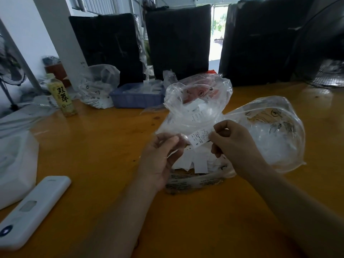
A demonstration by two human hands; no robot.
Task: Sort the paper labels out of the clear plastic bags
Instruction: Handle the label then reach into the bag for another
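Above the orange wooden bench (pixel 104 146), the right hand (pixel 232 144) pinches a small white printed paper label (pixel 200 137) between thumb and curled fingers; the left hand (pixel 160 161) pinches a small clear plastic bag (pixel 183 136) at the label's other end; beneath lies a heap of white labels (pixel 197 162) inside an open clear plastic bag (pixel 197 107); another crumpled clear bag (pixel 275 131) sits just right.
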